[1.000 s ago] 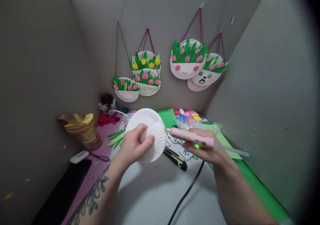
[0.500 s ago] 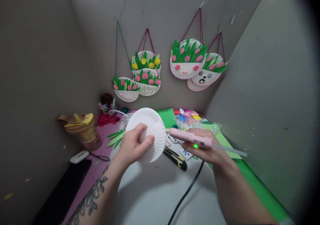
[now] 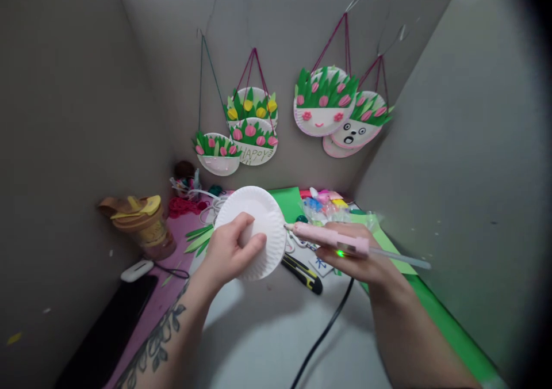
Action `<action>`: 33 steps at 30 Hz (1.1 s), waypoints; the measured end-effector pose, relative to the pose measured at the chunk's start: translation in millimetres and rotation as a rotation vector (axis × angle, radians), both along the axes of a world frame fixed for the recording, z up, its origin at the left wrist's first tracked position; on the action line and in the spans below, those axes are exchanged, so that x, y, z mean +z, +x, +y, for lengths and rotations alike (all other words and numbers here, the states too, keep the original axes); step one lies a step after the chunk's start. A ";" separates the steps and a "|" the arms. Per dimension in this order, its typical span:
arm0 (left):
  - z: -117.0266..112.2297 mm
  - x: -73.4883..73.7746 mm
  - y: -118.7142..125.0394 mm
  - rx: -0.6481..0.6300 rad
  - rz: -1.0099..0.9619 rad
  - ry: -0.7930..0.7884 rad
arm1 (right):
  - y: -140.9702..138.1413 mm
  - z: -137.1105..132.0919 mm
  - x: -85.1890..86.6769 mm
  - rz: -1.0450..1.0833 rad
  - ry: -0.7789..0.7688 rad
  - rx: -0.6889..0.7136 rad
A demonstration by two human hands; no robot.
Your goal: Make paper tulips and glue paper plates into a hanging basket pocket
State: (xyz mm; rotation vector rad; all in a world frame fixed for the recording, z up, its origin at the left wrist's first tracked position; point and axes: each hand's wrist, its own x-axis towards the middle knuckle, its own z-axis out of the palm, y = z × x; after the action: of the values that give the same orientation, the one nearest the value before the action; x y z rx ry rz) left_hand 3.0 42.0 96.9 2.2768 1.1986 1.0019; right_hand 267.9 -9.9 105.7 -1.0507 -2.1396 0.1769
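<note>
My left hand (image 3: pixel 230 254) grips a white paper plate (image 3: pixel 259 216), held up on edge over the desk with its back toward me, fingers curled round its lower part. My right hand (image 3: pixel 357 259) holds a pink pen-shaped glue gun (image 3: pixel 330 236) with a green light lit and a clear glue stick (image 3: pixel 399 258) jutting out behind. Its tip touches the plate's right rim.
Finished paper-plate flower baskets (image 3: pixel 254 127) (image 3: pixel 323 107) hang on the grey partition. A yellow-black utility knife (image 3: pixel 304 274), a black cable (image 3: pixel 323 331), green paper sheets (image 3: pixel 431 308), cut green leaves (image 3: pixel 198 239), a brown cup (image 3: pixel 144 225) and a black phone (image 3: pixel 116 325) lie on the desk.
The glue gun tip has edged slightly left to the plate's rim; the plate and both hands are otherwise almost still.
</note>
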 end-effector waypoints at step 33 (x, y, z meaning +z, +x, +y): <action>-9.8 -14.0 26.0 -0.335 -0.722 -0.599 | -28.4 0.3 -20.0 0.380 0.071 0.109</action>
State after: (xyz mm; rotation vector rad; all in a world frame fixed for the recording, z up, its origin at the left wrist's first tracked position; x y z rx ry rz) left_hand 29.0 32.2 82.9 1.3935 0.6514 1.0198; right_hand 239.5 -9.6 85.7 -0.7884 -1.8428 0.3234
